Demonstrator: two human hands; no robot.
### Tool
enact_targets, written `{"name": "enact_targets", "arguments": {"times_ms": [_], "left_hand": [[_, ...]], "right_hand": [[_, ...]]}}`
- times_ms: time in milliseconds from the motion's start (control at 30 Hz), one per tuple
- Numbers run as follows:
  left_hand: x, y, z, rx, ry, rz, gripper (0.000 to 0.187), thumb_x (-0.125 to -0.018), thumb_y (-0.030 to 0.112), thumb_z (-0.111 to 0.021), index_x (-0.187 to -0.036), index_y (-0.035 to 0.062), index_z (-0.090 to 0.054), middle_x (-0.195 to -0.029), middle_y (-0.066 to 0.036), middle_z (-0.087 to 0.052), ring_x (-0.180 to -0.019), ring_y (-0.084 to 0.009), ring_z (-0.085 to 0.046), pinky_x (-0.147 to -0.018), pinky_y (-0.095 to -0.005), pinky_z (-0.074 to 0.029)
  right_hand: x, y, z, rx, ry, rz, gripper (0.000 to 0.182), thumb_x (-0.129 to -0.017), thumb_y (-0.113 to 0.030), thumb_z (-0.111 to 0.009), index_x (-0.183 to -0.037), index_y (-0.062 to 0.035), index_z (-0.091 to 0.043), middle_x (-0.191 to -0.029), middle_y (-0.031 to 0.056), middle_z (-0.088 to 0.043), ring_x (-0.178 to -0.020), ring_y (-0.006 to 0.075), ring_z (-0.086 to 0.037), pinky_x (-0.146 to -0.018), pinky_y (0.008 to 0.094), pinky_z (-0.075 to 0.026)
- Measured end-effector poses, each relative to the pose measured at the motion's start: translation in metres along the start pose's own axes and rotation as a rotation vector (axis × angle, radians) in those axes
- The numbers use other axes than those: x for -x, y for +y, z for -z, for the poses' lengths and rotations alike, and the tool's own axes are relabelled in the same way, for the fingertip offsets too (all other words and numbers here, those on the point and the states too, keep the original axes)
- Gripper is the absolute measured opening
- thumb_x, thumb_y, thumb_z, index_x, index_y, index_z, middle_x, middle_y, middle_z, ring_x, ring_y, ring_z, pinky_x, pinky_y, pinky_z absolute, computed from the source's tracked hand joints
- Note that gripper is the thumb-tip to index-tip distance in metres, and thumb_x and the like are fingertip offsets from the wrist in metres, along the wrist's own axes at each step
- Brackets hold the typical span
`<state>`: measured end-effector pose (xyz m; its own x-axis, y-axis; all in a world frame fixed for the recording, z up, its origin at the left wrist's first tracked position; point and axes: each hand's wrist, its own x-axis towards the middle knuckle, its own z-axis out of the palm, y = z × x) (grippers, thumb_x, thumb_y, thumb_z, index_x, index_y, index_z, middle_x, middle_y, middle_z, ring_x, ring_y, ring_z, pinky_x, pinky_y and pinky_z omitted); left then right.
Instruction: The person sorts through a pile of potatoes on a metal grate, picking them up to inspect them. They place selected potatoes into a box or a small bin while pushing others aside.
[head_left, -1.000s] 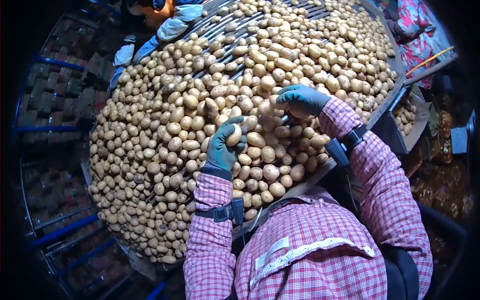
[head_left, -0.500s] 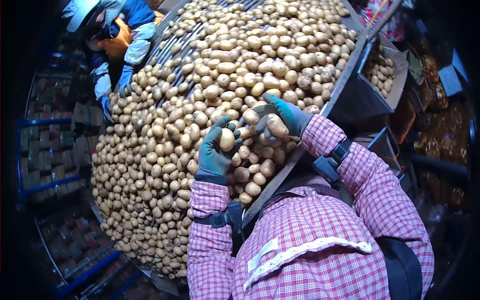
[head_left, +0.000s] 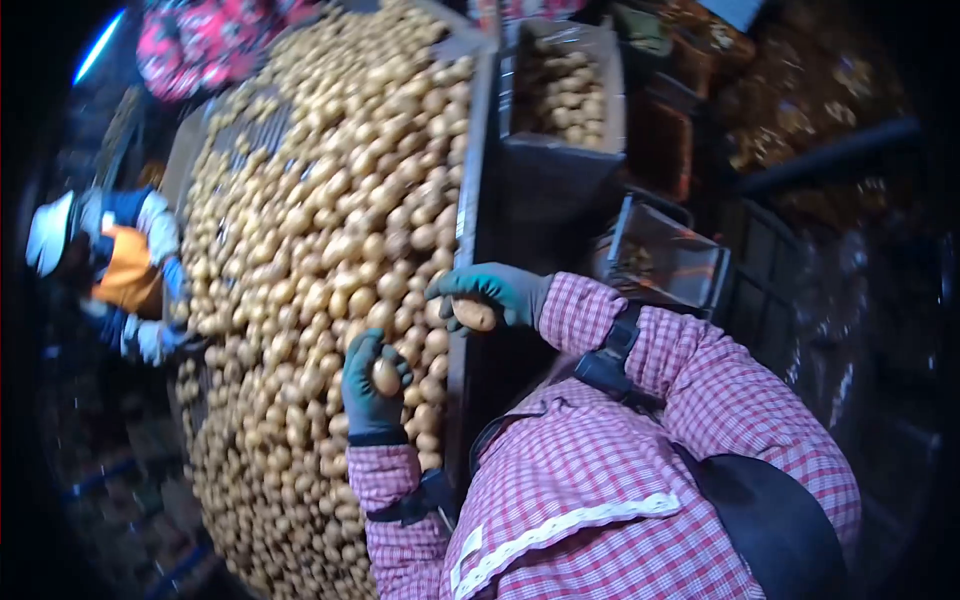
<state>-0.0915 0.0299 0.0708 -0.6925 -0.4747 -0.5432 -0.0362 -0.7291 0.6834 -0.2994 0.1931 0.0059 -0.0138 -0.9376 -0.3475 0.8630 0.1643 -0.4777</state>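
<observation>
Green-gloved left hand (head_left: 372,390) is clamped on a potato (head_left: 386,376); right hand (head_left: 492,293) seemingly clasps another potato (head_left: 474,315) beside the sorting table's edge (head_left: 462,230).

The surroundings are dark, with light falling mainly on the sorting table (head_left: 470,150). Beyond its right edge stands a box (head_left: 565,95) of potatoes, and nearer a metal bin (head_left: 660,255). Dim crates (head_left: 780,120) fill the far right corner. A blue light strip (head_left: 97,45) glows at upper left. Left of the table, a co-worker (head_left: 120,260) in orange stands; another in a floral top (head_left: 200,45) is at the far end.
</observation>
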Motion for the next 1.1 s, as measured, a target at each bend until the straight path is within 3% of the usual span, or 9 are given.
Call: {"name": "enact_targets", "arguments": {"times_ms": [67,100,133,200,367,467,700,900,1100], "left_hand": [[-0.011,-0.005,-0.028,-0.112,0.062,0.044,0.031,-0.1,0.028,-0.059,-0.123,0.0077,-0.063,-0.073,0.001,-0.059,-0.056,-0.0138,-0.055,-0.046,-0.0278,-0.045],[-0.022,-0.011,-0.032,-0.137,0.053,0.082,0.038,-0.103,0.033,-0.056,-0.131,0.0085,-0.061,-0.074,0.001,-0.059,-0.054,-0.0134,-0.054,-0.043,-0.0272,-0.043],[-0.024,-0.012,-0.044,-0.084,-0.071,0.143,0.039,-0.104,0.036,-0.053,-0.132,0.0096,-0.061,-0.074,0.001,-0.06,-0.056,-0.0128,-0.055,-0.046,-0.0264,-0.045],[-0.035,-0.025,-0.055,-0.08,-0.055,0.189,0.041,-0.105,0.038,-0.051,-0.134,0.0104,-0.06,-0.076,0.001,-0.061,-0.059,-0.0122,-0.057,-0.05,-0.0258,-0.048],[-0.047,-0.045,-0.085,-0.042,-0.1,0.314,0.04,-0.1,0.025,-0.057,-0.137,0.011,-0.059,-0.097,-0.003,-0.066,-0.081,-0.0149,-0.064,-0.068,-0.0277,-0.055],[-0.05,-0.053,-0.105,-0.039,-0.054,0.34,0.04,-0.098,0.023,-0.059,-0.136,0.0107,-0.06,-0.098,-0.004,-0.067,-0.081,-0.0158,-0.064,-0.069,-0.0298,-0.055],[-0.059,-0.061,-0.101,-0.116,-0.195,0.372,0.036,-0.1,0.025,-0.056,-0.133,0.0106,-0.061,-0.086,-0.001,-0.066,-0.072,-0.0167,-0.063,-0.059,-0.0293,-0.051],[-0.058,-0.055,-0.1,-0.09,-0.29,0.404,0.04,-0.105,0.034,-0.049,-0.133,0.008,-0.059,-0.085,-0.004,-0.066,-0.068,-0.0184,-0.062,-0.057,-0.03,-0.051],[-0.054,-0.061,-0.114,-0.083,-0.053,0.378,0.046,-0.104,0.042,-0.05,-0.136,0.0102,-0.058,-0.099,-0.006,-0.07,-0.076,-0.0193,-0.065,-0.065,-0.0305,-0.054]], "right_hand": [[0.03,-0.008,0.03,0.09,0.17,0.008,0.033,-0.102,-0.02,-0.057,-0.13,-0.0017,-0.062,-0.103,0.0091,-0.067,-0.087,0.019,-0.069,-0.078,0.0353,-0.061],[0.053,0.0,0.041,0.45,0.17,0.309,0.031,-0.102,-0.02,-0.057,-0.125,-0.0014,-0.065,-0.093,0.0077,-0.067,-0.081,0.0196,-0.07,-0.072,0.0352,-0.061],[0.067,-0.019,0.051,0.216,0.302,0.114,0.029,-0.101,-0.02,-0.056,-0.121,-0.0014,-0.067,-0.086,0.0074,-0.066,-0.075,0.0193,-0.069,-0.068,0.0347,-0.06],[0.101,-0.03,0.081,0.289,0.411,0.213,0.029,-0.1,-0.02,-0.058,-0.119,-0.0011,-0.068,-0.085,0.0079,-0.066,-0.074,0.0198,-0.069,-0.066,0.0344,-0.06],[0.172,-0.062,0.137,0.104,0.638,0.328,0.029,-0.097,-0.021,-0.057,-0.113,0.0012,-0.069,-0.083,0.0114,-0.067,-0.068,0.0226,-0.068,-0.061,0.0367,-0.059],[0.2,-0.099,0.168,0.04,0.842,0.385,0.03,-0.097,-0.021,-0.056,-0.111,0.0028,-0.068,-0.081,0.0116,-0.067,-0.064,0.0234,-0.067,-0.059,0.0375,-0.059],[0.245,-0.167,0.179,0.186,0.941,0.497,0.032,-0.099,-0.023,-0.052,-0.118,-0.0035,-0.068,-0.089,0.009,-0.064,-0.073,0.0204,-0.066,-0.063,0.0343,-0.059],[0.241,-0.188,0.189,0.123,0.988,0.537,0.033,-0.097,-0.028,-0.058,-0.114,-0.0015,-0.069,-0.084,0.01,-0.066,-0.068,0.0227,-0.067,-0.061,0.0346,-0.059],[0.246,-0.219,0.247,0.115,1.035,0.596,0.037,-0.093,-0.031,-0.065,-0.113,-0.0005,-0.068,-0.081,0.0115,-0.066,-0.066,0.0256,-0.068,-0.062,0.0375,-0.059]]}}
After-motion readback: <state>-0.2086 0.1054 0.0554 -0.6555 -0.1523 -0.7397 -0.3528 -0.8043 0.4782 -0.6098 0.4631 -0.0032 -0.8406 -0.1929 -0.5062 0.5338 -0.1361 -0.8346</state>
